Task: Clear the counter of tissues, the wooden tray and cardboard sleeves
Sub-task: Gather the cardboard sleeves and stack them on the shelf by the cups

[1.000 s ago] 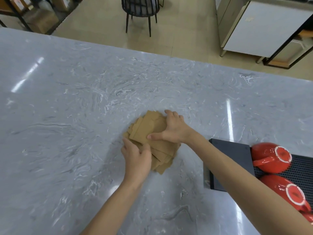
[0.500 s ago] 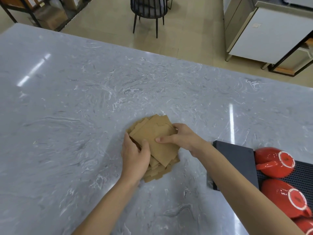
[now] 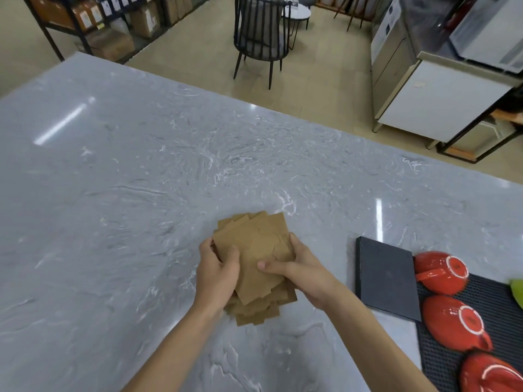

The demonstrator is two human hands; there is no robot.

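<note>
A loose stack of flat brown cardboard sleeves (image 3: 254,244) is held between both hands just over the grey marble counter (image 3: 113,193), near its front middle. My left hand (image 3: 216,271) grips the stack's left edge, thumb on top. My right hand (image 3: 300,271) clasps the right edge, thumb pressed on the top sleeve. The lower sleeves fan out unevenly below my hands. No tissues or wooden tray are in view.
A black flat board (image 3: 386,277) lies to the right of my hands. Beside it a black perforated mat (image 3: 492,301) carries red upturned cups (image 3: 441,271). A chair (image 3: 261,38), shelves and steel cabinets stand beyond the counter's far edge.
Both hands have closed around the sleeves, gathered them into a tighter stack and drawn it toward me. My right hand shifted from on top of the pile to its right edge.
</note>
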